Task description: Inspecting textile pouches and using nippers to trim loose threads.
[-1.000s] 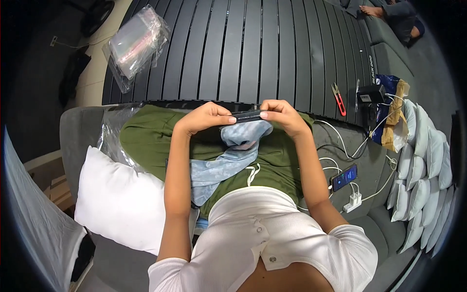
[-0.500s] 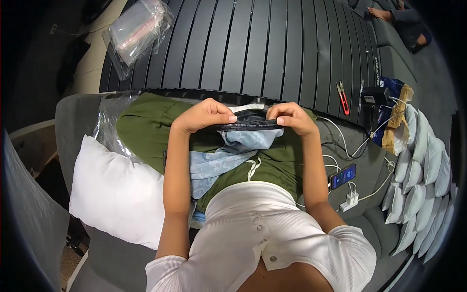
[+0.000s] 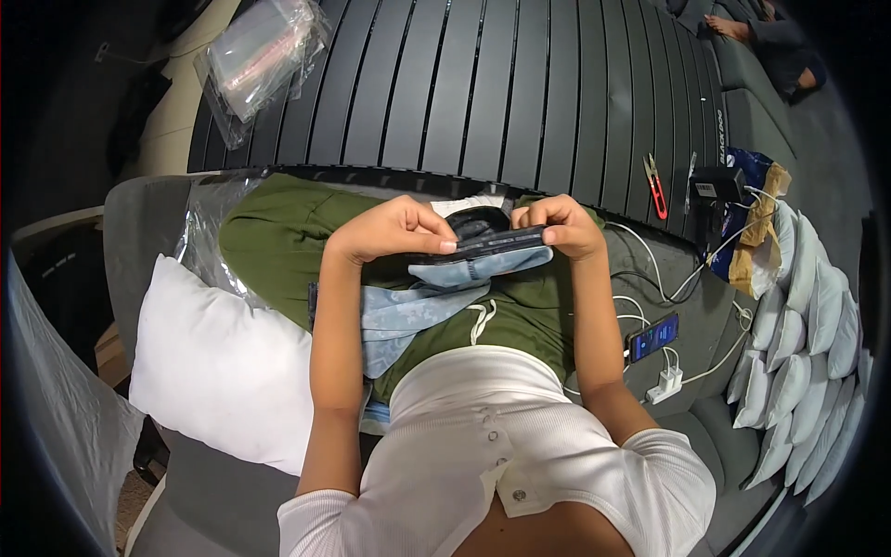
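Observation:
Above my lap, a light blue patterned garment [image 3: 404, 320] with a black elastic waistband [image 3: 497, 243] is held up by both hands. My left hand [image 3: 401, 230] pinches the band at its left part, thumb along the near edge. At the band's right end, my right hand [image 3: 563, 227] grips it between thumb and curled fingers. Between the hands, the band's dark inner side shows as an opening. The rest of the blue cloth trails down to the left across my green trousers [image 3: 278, 237], partly hidden behind my left forearm.
A black slatted table [image 3: 445, 93] stands ahead, bearing clear plastic bags [image 3: 264, 65] and red-handled thread snips [image 3: 657, 188]. A white pillow [image 3: 223, 367] lies left. To the right are a phone [image 3: 654, 337], cables, a white plug [image 3: 665, 384] and piled pale cushions [image 3: 794, 362]. Another person sits far right.
The right end of the waistband has risen slightly and the band now slants upward to the right. My right thumb has shifted a little right along it; less blue cloth hangs below.

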Demonstrator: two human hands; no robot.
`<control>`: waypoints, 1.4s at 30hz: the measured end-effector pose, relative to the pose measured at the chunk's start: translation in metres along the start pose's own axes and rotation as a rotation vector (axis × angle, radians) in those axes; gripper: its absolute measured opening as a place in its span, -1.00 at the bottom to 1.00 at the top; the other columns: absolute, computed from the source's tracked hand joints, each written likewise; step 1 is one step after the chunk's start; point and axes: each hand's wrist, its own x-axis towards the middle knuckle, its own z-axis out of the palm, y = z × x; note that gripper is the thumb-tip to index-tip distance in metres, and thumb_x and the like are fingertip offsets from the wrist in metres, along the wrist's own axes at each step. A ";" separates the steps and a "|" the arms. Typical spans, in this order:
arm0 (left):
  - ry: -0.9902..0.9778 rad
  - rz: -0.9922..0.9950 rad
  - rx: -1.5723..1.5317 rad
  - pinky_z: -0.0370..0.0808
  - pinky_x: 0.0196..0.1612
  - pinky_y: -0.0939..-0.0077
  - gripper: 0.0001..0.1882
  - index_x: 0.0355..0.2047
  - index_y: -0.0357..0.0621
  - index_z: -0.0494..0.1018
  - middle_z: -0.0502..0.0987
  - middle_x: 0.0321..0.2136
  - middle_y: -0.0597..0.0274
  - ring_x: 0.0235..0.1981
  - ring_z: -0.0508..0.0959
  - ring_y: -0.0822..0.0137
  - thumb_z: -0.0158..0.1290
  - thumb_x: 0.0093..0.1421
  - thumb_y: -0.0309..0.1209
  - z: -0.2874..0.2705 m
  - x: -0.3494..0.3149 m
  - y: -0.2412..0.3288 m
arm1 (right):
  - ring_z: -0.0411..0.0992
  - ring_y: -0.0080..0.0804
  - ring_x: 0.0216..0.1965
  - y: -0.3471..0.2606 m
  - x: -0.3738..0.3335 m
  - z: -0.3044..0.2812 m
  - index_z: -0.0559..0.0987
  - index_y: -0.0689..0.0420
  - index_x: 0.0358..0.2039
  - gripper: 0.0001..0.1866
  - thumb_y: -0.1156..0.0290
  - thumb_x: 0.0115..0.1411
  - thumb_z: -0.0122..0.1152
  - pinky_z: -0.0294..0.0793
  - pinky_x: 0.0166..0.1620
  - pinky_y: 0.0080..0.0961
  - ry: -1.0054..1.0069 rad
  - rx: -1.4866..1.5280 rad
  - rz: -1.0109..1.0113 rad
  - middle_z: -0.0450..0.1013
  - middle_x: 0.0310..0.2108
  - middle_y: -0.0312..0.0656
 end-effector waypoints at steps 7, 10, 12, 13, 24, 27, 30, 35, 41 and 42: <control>0.036 0.033 -0.019 0.34 -0.42 0.78 -0.84 -0.42 -0.36 0.51 0.51 -0.55 0.32 -0.53 0.42 0.61 0.12 -0.02 -0.49 0.003 -0.004 0.005 | 0.07 -0.43 -0.61 -0.005 -0.004 0.000 0.22 0.11 -0.79 -0.61 0.23 -0.11 0.22 0.02 -0.52 -0.51 -0.002 0.078 -0.055 0.15 -0.78 -0.30; 0.041 0.013 -0.035 0.33 -0.42 0.77 -0.85 -0.43 -0.35 0.51 0.51 -0.56 0.32 -0.53 0.41 0.61 0.11 -0.01 -0.49 0.005 -0.002 0.007 | 0.07 -0.41 -0.59 -0.007 -0.005 -0.001 0.22 0.11 -0.80 -0.61 0.24 -0.13 0.23 0.02 -0.50 -0.52 -0.020 0.089 -0.036 0.15 -0.78 -0.29; 0.025 0.017 -0.052 0.32 -0.42 0.77 -0.85 -0.44 -0.35 0.51 0.50 -0.56 0.33 -0.53 0.40 0.61 0.11 0.00 -0.49 0.006 -0.001 0.007 | 0.21 -0.39 -0.50 -0.011 -0.003 0.001 0.36 0.19 -0.70 -0.66 0.20 -0.15 0.24 0.18 -0.40 -0.52 -0.036 -0.011 0.006 0.27 -0.68 -0.24; 0.010 0.021 -0.068 0.32 -0.42 0.77 -0.86 -0.45 -0.34 0.50 0.49 -0.55 0.35 -0.52 0.39 0.61 0.11 0.00 -0.48 0.007 0.000 0.007 | 0.21 -0.39 -0.50 -0.015 -0.003 0.004 0.36 0.19 -0.70 -0.66 0.20 -0.15 0.24 0.18 -0.40 -0.52 -0.035 -0.012 0.007 0.27 -0.68 -0.24; -0.058 0.021 -0.130 0.28 -0.45 0.82 -0.80 -0.36 -0.33 0.48 0.49 -0.52 0.36 -0.51 0.39 0.65 0.11 -0.02 -0.49 0.016 0.006 0.004 | 0.22 -0.75 -0.54 -0.030 0.007 0.032 0.47 0.26 -0.40 -0.83 0.42 0.04 0.15 0.20 -0.47 -0.75 -0.061 -0.220 0.307 0.34 -0.59 -0.44; -0.063 0.010 -0.132 0.27 -0.47 0.83 -0.78 -0.36 -0.35 0.48 0.49 -0.52 0.36 -0.51 0.39 0.65 0.14 -0.06 -0.52 0.020 0.005 0.010 | 0.18 -0.76 -0.58 -0.028 0.006 0.033 0.45 0.23 -0.48 -0.85 0.39 0.09 0.09 0.16 -0.52 -0.78 -0.001 -0.162 0.247 0.29 -0.61 -0.46; -0.066 0.032 -0.128 0.27 -0.48 0.82 -0.78 -0.38 -0.35 0.49 0.49 -0.55 0.37 -0.52 0.39 0.65 0.17 -0.10 -0.54 0.024 0.004 0.012 | 0.21 -0.76 -0.58 -0.029 0.008 0.037 0.44 0.22 -0.47 -0.84 0.39 0.11 0.05 0.20 -0.52 -0.78 0.020 -0.141 0.230 0.30 -0.60 -0.45; -0.047 0.104 -0.135 0.27 -0.49 0.78 -0.81 -0.46 -0.34 0.49 0.47 -0.58 0.39 -0.55 0.37 0.64 0.20 -0.14 -0.54 0.029 0.001 0.017 | 0.17 -0.70 -0.49 -0.032 0.007 0.044 0.40 0.22 -0.53 -0.80 0.33 0.08 0.05 0.11 -0.42 -0.75 0.064 -0.075 0.276 0.29 -0.52 -0.38; -0.008 0.134 -0.156 0.24 -0.48 0.79 -0.86 -0.51 -0.31 0.49 0.45 -0.58 0.40 -0.55 0.34 0.63 0.17 -0.09 -0.49 0.030 -0.001 0.013 | 0.19 -0.67 -0.45 -0.030 0.008 0.046 0.42 0.22 -0.51 -0.81 0.35 0.09 0.03 0.15 -0.37 -0.73 0.075 -0.067 0.255 0.31 -0.49 -0.36; 0.033 0.129 -0.144 0.24 -0.48 0.78 -0.85 -0.49 -0.30 0.48 0.44 -0.56 0.41 -0.54 0.34 0.63 0.16 -0.07 -0.47 0.030 0.000 0.011 | 0.20 -0.67 -0.45 -0.030 0.009 0.047 0.42 0.23 -0.50 -0.81 0.35 0.09 0.03 0.15 -0.37 -0.73 0.083 -0.072 0.235 0.32 -0.49 -0.35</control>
